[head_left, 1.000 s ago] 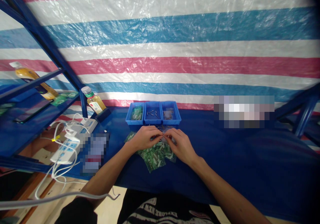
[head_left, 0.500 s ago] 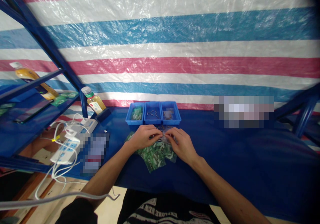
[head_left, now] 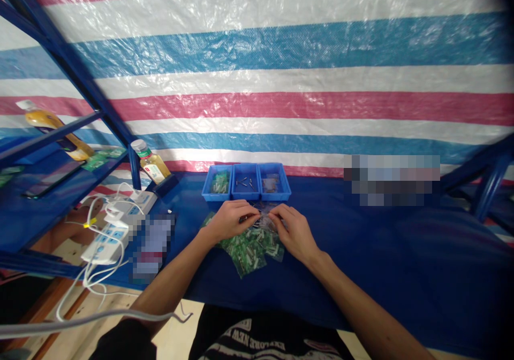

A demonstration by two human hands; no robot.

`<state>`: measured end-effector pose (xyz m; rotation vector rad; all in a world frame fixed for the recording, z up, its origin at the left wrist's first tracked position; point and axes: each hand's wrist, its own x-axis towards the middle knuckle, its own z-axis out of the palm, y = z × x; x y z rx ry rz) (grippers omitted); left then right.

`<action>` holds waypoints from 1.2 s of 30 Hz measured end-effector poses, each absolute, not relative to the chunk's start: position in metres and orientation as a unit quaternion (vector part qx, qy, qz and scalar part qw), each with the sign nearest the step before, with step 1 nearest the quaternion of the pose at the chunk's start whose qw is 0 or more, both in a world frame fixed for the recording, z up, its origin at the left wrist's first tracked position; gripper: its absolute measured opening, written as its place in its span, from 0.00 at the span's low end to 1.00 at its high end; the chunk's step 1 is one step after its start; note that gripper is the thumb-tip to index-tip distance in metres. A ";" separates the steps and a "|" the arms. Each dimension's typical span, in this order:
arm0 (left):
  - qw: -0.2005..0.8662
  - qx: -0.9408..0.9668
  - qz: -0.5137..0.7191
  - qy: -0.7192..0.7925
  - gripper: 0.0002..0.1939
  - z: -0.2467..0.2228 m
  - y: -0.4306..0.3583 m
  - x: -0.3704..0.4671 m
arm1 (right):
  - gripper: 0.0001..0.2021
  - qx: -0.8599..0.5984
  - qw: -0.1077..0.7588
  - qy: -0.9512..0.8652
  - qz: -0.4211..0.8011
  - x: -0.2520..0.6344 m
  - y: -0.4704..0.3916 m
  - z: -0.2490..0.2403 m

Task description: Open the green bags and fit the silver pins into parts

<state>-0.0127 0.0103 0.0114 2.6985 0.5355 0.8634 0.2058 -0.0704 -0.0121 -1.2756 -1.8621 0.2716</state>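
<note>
Working with bare hands on the blue surface (head_left: 361,263), with the left hand (head_left: 232,220) and the right hand (head_left: 295,229) nearly meeting at the far side of a heap of green packets (head_left: 249,250). Facing fingertip to fingertip, with crumpled clear plastic (head_left: 265,222) showing between and partly hidden. Judging by the pose, busy with fine finger work on that plastic or on something small beside it.

On the left, bent thumb toward fingertips, with a dark hollow under the curled fingers; on the right, bent likewise at the edge of the plastic. Unable to tell, for either grip, whether clamped on anything or merely touching.

Backed by three blue bins in a row: green packets in the left bin (head_left: 216,197), loose pins (head_left: 241,181) in the middle bin (head_left: 246,195), and small clear packets (head_left: 270,182) in the right bin (head_left: 276,196).

Seemingly calling, for the next move, for a light, steady pinch from both sides and small motions only. Easy to lose thin film among loose pieces; easy, too, to nudge the heap.
</note>
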 end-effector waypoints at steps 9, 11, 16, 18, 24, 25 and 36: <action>0.157 0.929 0.282 0.181 0.11 0.013 0.007 -0.011 | 0.07 -0.477 0.437 -0.748 0.147 0.203 -0.071 -0.014; 0.160 0.929 0.281 0.180 0.12 0.013 0.006 -0.010 | 0.06 -0.469 0.439 -0.752 0.150 0.202 -0.071 -0.016; 0.169 0.930 0.276 0.176 0.11 0.011 0.005 -0.008 | 0.06 -0.456 0.444 -0.755 0.158 0.200 -0.070 -0.020; 0.169 0.930 0.274 0.176 0.11 0.010 0.005 -0.008 | 0.07 -0.448 0.449 -0.757 0.159 0.199 -0.070 -0.020; 0.156 0.926 0.284 0.195 0.09 0.012 0.006 -0.009 | 0.10 -0.435 0.467 -0.758 0.135 0.202 -0.071 -0.016; 0.152 0.924 0.291 0.198 0.09 0.012 0.006 -0.009 | 0.11 -0.436 0.470 -0.756 0.130 0.203 -0.072 -0.014; 0.096 0.785 0.407 0.456 0.11 0.007 0.025 -0.024 | 0.10 -0.465 0.508 -0.717 0.109 0.208 -0.069 -0.014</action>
